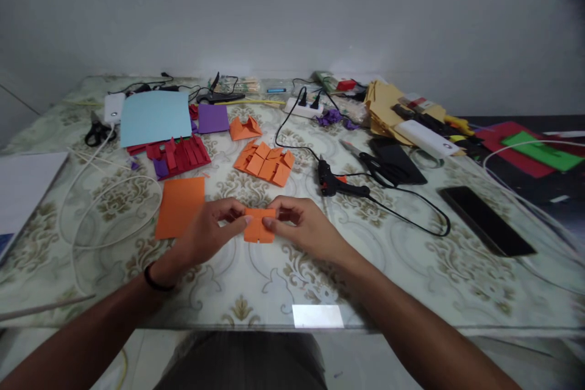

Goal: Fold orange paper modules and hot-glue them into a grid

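Note:
A small square of folded orange paper point(259, 230) is held up between both hands over the table. My left hand point(214, 224) pinches its left edge, thumb on top. On the other edge my right hand point(297, 223) grips it the same way, thumb laid across the front. Small notches show along its lower edge. Beside my left hand lies a flat orange sheet point(180, 204), partly behind the wrist. Just beyond the hands rests a larger folded orange paper piece point(265, 163), with a smaller orange folded piece point(245, 128) behind it.
Right of the hands lie a black glue gun point(336, 181) with its cable, scissors point(377, 166) and a phone point(487, 220). Red folded paper point(180, 157), a purple sheet point(213, 118) and a light blue sheet point(155, 117) lie back left. A white power strip point(304, 108) sits near the wall.

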The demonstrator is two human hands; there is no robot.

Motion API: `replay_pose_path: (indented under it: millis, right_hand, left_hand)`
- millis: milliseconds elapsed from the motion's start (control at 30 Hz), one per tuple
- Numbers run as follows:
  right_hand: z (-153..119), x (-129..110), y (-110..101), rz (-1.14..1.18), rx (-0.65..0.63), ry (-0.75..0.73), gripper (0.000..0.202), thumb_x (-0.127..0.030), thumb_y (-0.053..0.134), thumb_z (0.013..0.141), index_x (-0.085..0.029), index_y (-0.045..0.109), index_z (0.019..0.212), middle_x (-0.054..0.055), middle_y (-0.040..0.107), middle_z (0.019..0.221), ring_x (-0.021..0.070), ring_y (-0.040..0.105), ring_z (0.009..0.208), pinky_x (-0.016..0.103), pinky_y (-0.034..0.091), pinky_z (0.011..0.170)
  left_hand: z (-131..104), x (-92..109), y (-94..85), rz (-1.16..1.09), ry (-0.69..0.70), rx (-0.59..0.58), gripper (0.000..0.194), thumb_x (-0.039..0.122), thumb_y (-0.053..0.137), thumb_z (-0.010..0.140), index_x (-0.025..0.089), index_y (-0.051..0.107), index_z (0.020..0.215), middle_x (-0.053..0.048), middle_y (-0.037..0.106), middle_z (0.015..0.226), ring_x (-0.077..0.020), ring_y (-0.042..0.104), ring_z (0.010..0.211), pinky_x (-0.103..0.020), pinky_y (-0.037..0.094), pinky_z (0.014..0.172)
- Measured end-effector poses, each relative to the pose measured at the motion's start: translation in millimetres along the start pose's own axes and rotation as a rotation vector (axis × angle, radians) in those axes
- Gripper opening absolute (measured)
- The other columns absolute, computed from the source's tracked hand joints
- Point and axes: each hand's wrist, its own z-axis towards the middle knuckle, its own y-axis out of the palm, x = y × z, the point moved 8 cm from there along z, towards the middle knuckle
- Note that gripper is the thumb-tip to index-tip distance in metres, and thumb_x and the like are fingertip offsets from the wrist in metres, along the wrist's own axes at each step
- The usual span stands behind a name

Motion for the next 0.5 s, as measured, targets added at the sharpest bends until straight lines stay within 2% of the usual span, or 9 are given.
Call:
replay_pose_path:
  millis: [133, 267, 500]
  right_hand:
    - [0, 2, 4, -0.06, -0.016, -0.001, 0.019, -0.035, 0.074, 0.085, -0.018, 0.068, 0.08, -0.001, 0.062, 0.073, 0.0146, 0.054, 0.068, 0.027, 0.043, 0.064]
    - [-1, 0, 10, -0.073, -0.023, -0.031, 0.013, -0.028, 0.071, 0.084, -0.017, 0.068, 0.077, -0.001, 0.061, 0.072, 0.0136, 0.053, 0.068, 0.026, 0.042, 0.063]
    - [-5, -4, 15, -0.115, -0.023, -0.065, 0.006, -0.023, 0.07, 0.081, -0.018, 0.071, 0.078, -0.002, 0.062, 0.071, 0.0134, 0.051, 0.068, 0.026, 0.039, 0.064]
  left_hand:
    - [0, -6, 3.5, 0.004, -0.022, 0.001, 0.018, 0.033, 0.067, 0.088, 0.017, 0.065, 0.08, 0.001, 0.066, 0.073, -0.0132, 0.061, 0.071, -0.024, 0.048, 0.069]
    - [-2, -9, 13.7, 0.008, -0.045, -0.096, 0.018, 0.033, 0.065, 0.088, 0.016, 0.066, 0.082, 0.0, 0.067, 0.075, -0.0138, 0.061, 0.073, -0.025, 0.048, 0.07]
    - [-4, -2, 16.3, 0.077, -0.051, -0.132, 0.006, 0.022, 0.064, 0.077, 0.016, 0.064, 0.076, 0.002, 0.06, 0.068, -0.012, 0.054, 0.066, -0.023, 0.041, 0.061]
